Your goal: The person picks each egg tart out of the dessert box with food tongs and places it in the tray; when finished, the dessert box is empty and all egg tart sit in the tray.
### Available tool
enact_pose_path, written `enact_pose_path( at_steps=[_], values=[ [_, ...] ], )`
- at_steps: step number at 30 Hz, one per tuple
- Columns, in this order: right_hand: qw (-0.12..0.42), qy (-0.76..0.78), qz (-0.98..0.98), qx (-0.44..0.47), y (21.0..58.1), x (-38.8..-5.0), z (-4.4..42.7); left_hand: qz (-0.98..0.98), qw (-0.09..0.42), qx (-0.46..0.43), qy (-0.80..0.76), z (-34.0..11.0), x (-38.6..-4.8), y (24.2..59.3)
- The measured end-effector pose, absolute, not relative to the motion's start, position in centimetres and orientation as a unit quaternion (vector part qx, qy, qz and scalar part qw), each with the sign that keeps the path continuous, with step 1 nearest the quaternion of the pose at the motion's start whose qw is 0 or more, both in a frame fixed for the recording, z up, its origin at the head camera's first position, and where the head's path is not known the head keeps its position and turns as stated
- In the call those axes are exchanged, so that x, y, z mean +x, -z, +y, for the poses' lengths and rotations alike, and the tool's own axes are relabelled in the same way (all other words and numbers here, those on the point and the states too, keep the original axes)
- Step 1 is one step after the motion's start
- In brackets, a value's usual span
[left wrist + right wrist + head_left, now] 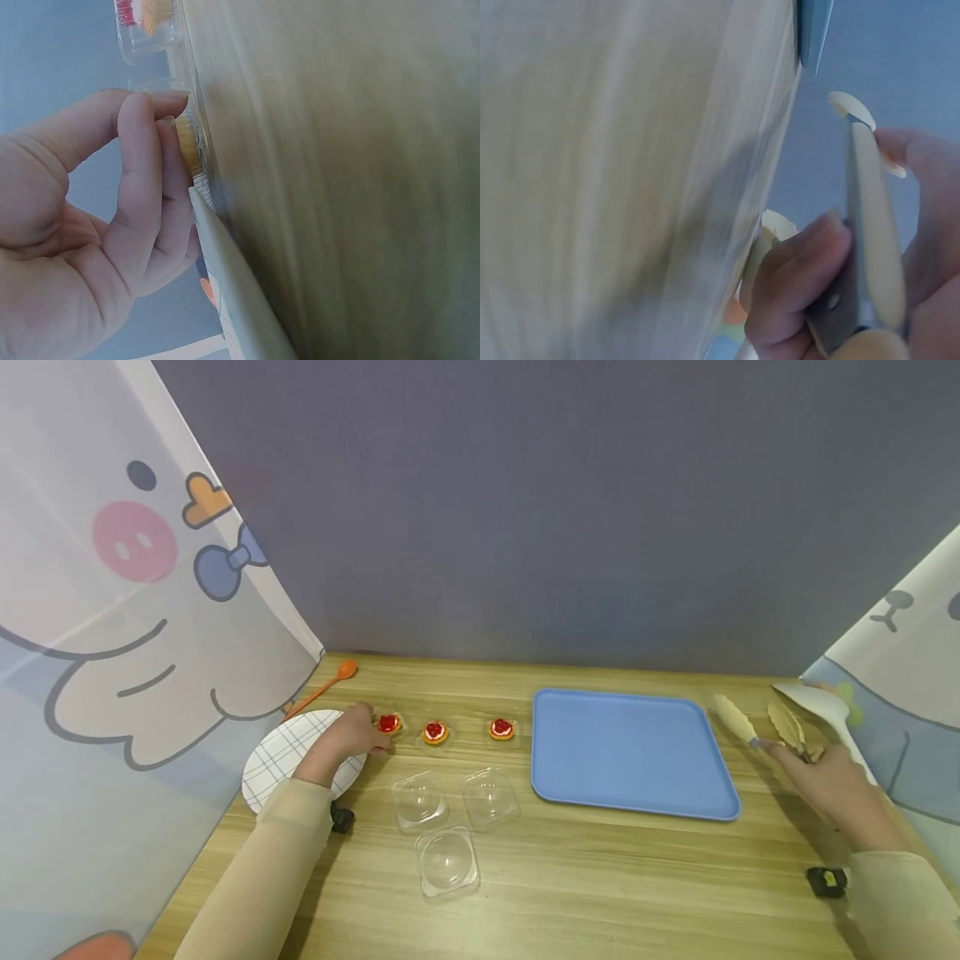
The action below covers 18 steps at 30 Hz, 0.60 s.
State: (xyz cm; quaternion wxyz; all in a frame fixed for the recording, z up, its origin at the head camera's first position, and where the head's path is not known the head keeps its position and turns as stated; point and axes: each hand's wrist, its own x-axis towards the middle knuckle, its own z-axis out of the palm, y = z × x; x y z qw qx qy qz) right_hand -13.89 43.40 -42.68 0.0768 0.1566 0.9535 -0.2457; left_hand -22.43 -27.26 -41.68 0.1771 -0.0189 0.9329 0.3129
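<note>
My left hand (pixel 347 737) is at the leftmost tart (pixel 389 724), which has a red topping and sits in a clear plastic base. In the left wrist view, curled fingers and thumb grip the edge of that base, with the tart (pixel 187 144) partly hidden behind them. My right hand (pixel 828 783) holds a pair of tongs (pixel 737 720) with cream-coloured tips, which stand spread apart right of the blue tray. Up close, the thumb and fingers are wrapped round the metal arms of the tongs (pixel 877 225).
Two more tarts (pixel 435 732) lie in a row to the right. Several clear domed lids (pixel 447 862) stand in front. A blue tray (pixel 630 747) occupies centre right. A checked plate (pixel 281 747) and an orange spoon (pixel 322 687) lie left; a white ladle (pixel 828 703) is far right.
</note>
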Motion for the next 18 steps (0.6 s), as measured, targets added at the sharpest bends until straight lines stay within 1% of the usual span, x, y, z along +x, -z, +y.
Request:
enact_pose_path(
  at_steps=[3,6,11,13,15,18],
  values=[
    [0.065,0.242,0.955,0.157,42.5,-13.7,43.3,0.933,0.179,-0.020,-0.313,-27.2,-22.5,41.6],
    [0.028,0.251,0.957,0.143,42.5,-13.7,42.7,0.933,0.180,-0.021,-0.312,-27.2,-22.5,41.6],
    [-0.094,0.295,0.947,0.087,42.6,-14.2,40.6,0.932,0.181,-0.020,-0.313,-27.1,-22.3,41.6],
    [-0.122,0.300,0.943,0.073,42.1,-14.3,39.5,0.932,0.181,-0.020,-0.313,-27.1,-22.3,41.6],
    [-0.123,0.298,0.944,0.070,41.3,-14.2,38.4,0.933,0.179,-0.020,-0.312,-27.2,-22.3,41.7],
    [-0.101,0.287,0.949,0.081,40.0,-13.8,36.6,0.933,0.179,-0.021,-0.313,-27.2,-22.5,41.7]
  ],
)
